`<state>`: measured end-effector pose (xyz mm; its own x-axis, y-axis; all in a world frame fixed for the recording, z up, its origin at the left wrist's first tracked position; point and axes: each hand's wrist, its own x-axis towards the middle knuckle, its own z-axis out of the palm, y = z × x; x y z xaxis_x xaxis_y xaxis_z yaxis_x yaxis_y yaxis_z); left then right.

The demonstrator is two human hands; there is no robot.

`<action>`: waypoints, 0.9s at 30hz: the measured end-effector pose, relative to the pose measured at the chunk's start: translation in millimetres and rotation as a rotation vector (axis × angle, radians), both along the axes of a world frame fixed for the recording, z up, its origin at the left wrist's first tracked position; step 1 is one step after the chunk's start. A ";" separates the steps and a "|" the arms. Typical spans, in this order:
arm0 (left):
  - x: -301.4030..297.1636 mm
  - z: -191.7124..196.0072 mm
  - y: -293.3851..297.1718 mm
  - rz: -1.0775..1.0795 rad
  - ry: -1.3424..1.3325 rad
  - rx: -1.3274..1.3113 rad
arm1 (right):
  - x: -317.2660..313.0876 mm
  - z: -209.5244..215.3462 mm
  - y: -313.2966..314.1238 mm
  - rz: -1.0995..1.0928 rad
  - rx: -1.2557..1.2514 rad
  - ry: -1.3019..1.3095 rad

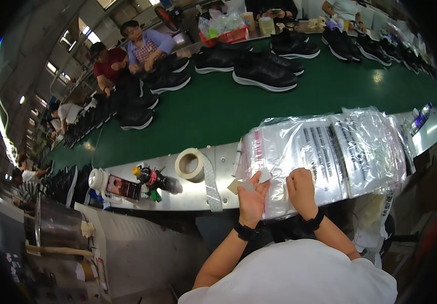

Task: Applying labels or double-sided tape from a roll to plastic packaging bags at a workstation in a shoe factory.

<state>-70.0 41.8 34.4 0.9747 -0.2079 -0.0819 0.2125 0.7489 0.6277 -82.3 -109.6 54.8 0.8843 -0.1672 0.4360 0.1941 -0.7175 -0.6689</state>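
Observation:
My left hand (251,203) is turned palm up over the near left edge of a stack of clear plastic bags (299,152). In it are small paper pieces: a beige one (238,186) at the thumb side and a whitish one (265,175) by the fingertips. My right hand (301,188) is just to the right, above the bags, with its fingers curled in. Whether anything is pinched in the right fingers is hidden. Left of my hands, a large roll of tape (190,164) lies on the metal ledge, its loose strip (212,185) running toward me.
A green conveyor belt (203,109) runs beyond the ledge, carrying several black shoes (265,73) with white soles. On the ledge stand a phone (123,187) and dark bottle-like items (150,177). A bottle (421,117) lies far right. Co-workers (147,45) sit across the belt.

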 end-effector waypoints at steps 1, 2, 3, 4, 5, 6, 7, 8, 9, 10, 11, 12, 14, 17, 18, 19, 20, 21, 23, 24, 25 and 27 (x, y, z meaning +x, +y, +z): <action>5.7 7.3 -2.2 -0.015 -0.004 0.000 | 0.7 0.5 -1.9 -0.015 0.000 -0.004; 16.1 15.7 -6.3 -0.173 -0.058 -0.138 | 2.2 0.4 -4.3 0.023 0.028 0.018; 19.2 21.8 -8.6 -0.312 -0.116 -0.277 | 2.1 2.6 -5.7 0.080 0.055 0.038; 21.1 16.3 -10.4 -0.310 -0.123 -0.280 | -0.2 5.0 -8.2 0.084 0.050 0.032; 25.9 4.0 -13.2 -0.375 0.024 -0.328 | -4.7 6.8 -11.9 0.048 0.220 0.107; 34.9 1.9 -18.5 -0.449 0.168 -0.373 | -3.0 7.2 -16.4 0.006 0.391 0.174; 34.1 -1.1 -22.4 -0.318 0.287 -0.273 | -3.9 10.8 -21.8 -0.021 0.324 0.043; 34.3 -3.5 -18.2 -0.314 0.300 -0.295 | -10.5 17.8 -26.3 -0.045 0.372 0.113; 35.8 -5.9 -18.9 -0.327 0.315 -0.098 | -15.5 22.3 -26.7 -0.015 0.320 0.016; 39.1 -8.6 -19.8 -0.336 0.328 0.099 | -18.5 25.0 -26.4 0.017 0.267 -0.079; 41.7 -12.1 -21.8 -0.378 0.171 0.272 | -13.2 32.2 -23.2 0.064 0.192 -0.151; 39.3 2.6 -26.2 -0.417 0.025 0.440 | -11.1 39.5 -21.1 0.111 0.116 -0.208; 43.9 11.8 -23.4 -0.537 0.043 0.396 | -16.2 53.0 -20.7 0.165 0.089 -0.144; 43.5 39.4 -13.1 -0.642 0.268 -0.063 | -23.6 52.7 -25.7 0.306 0.159 0.156; 41.1 46.0 -4.8 -0.643 0.271 -0.063 | -24.4 54.0 -25.3 0.305 0.161 0.158; 35.9 48.1 5.5 -0.629 0.242 -0.182 | -28.5 57.2 -23.2 0.282 -0.160 0.053; 32.0 51.7 14.4 -0.613 0.213 -0.300 | -30.7 58.1 -20.6 0.256 -0.479 -0.054; 26.1 60.0 22.5 -0.522 0.254 -0.202 | -31.9 57.8 -16.3 0.223 -0.584 -0.073; 23.6 39.6 35.4 -0.540 0.157 -0.240 | -29.0 32.5 -12.7 0.237 -0.493 -0.006; 25.7 32.3 38.4 -0.546 0.038 -0.283 | -24.7 22.5 -12.1 0.258 -0.412 0.039; 20.6 38.6 31.9 -0.527 0.116 -0.196 | -22.2 22.8 -8.1 0.234 -0.277 0.089; 19.7 19.1 13.8 -0.528 0.121 -0.078 | -1.1 -8.2 -39.9 0.267 0.074 0.153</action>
<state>-50.3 55.6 53.5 0.7210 -0.6760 -0.1523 0.6394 0.5644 0.5222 -83.5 -149.4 46.6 0.9556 0.0531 0.2899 0.2621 -0.6031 -0.7534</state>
